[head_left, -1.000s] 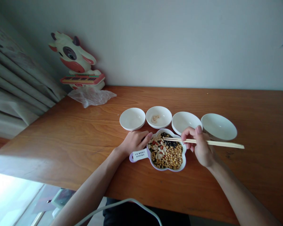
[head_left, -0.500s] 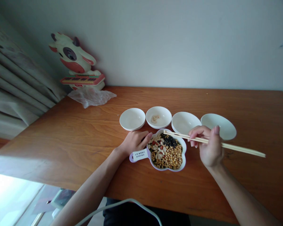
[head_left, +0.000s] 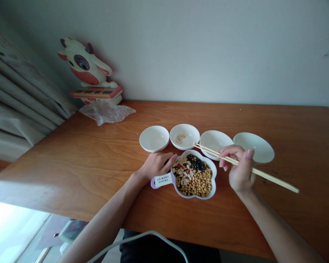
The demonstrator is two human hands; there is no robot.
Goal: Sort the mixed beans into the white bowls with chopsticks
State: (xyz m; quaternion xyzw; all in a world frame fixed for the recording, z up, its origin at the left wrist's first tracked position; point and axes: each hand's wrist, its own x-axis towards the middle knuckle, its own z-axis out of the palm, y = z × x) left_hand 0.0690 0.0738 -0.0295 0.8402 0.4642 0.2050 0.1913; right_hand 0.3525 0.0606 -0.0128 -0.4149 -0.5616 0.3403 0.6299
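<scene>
My right hand (head_left: 241,166) is closed round a pair of pale wooden chopsticks (head_left: 274,178). Their tips lie above the gap between the flower-shaped bowl and the second white bowl (head_left: 185,146); whether they pinch anything is too small to tell. Some pale peanut pieces (head_left: 180,138) lie in that second bowl. My left hand (head_left: 157,166) rests on the table, its thumb and finger gripping the rim of the purple-edged, flower-shaped bowl (head_left: 214,175). This bowl holds yellow beans (head_left: 201,182), peanuts (head_left: 185,179) and dark seeds (head_left: 199,165). A white label (head_left: 163,179) covers part of its handle.
Other white bowls stand in the row: one at the left end (head_left: 154,138), a third (head_left: 215,140) and one at the right end (head_left: 254,148). A cow toy with a keyboard (head_left: 95,91) and a crumpled plastic bag (head_left: 106,113) are at the back left. A cable (head_left: 153,232) crosses below the table edge.
The chopstick tips have lifted away from the flower-shaped bowl's contents toward the second white bowl. My right hand has shifted slightly left. My left hand stays put.
</scene>
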